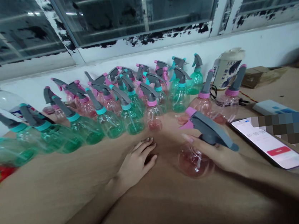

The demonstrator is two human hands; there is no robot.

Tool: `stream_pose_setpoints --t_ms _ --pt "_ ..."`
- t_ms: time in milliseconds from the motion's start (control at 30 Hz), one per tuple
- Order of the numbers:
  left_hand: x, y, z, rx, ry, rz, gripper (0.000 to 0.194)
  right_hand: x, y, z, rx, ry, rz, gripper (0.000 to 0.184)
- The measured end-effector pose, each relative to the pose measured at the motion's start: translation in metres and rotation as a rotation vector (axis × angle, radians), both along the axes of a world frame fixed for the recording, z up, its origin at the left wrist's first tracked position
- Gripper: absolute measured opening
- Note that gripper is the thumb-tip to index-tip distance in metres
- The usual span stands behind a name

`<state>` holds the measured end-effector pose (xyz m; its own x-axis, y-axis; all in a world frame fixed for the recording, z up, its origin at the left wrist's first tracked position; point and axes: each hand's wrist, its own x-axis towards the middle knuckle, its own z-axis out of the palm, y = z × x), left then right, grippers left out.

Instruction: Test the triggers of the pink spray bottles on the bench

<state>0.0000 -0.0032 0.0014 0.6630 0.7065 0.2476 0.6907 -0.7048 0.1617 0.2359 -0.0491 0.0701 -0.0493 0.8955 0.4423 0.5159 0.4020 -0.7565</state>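
The pink spray bottle is sitting in front of the person, a little to the right, with its neck disappearing inside the right hand. The fingers are grasping it, the thumb showing on the near side and other fingertips peeking out beyond, by the pink trigger. That grip is hiding the collar, and the see-through base is blending into the table, so I can't tell whether they're touching. The body's long axis is running roughly upright; the grey spray head is slanting, its pink nozzle pointing away and leftward, its grey tail pointing back to the right.

The left hand is lying palm down on the wood, fingers loosely bent and grasping nothing, near a pink-collared bottle. Green bottles are lining up leftward, partly screening pink ones behind; the leftmost is being cut off, as is a red packet. To the right, a phone is lying beside a pixelated patch.
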Motion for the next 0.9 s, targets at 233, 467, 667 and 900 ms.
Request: stream_pose_setpoints --t_ms 233,467,667,900 --pt "0.0006 0.0003 0.0006 0.010 0.003 -0.002 0.034 -0.0006 0.0006 0.0050 0.020 -0.044 0.011 0.017" --pt "-0.0001 0.0002 -0.0001 0.003 -0.005 -0.003 0.035 0.0024 0.0037 0.0055 0.050 -0.049 0.034 0.019" --pt "-0.0003 0.0009 -0.0004 0.004 -0.011 -0.010 0.034 0.0052 0.0025 0.0075 0.052 -0.059 0.065 0.018" --pt "0.0003 0.0001 0.0008 -0.009 0.004 0.005 0.035 0.0018 0.0011 0.0059 0.069 -0.032 0.046 0.013"
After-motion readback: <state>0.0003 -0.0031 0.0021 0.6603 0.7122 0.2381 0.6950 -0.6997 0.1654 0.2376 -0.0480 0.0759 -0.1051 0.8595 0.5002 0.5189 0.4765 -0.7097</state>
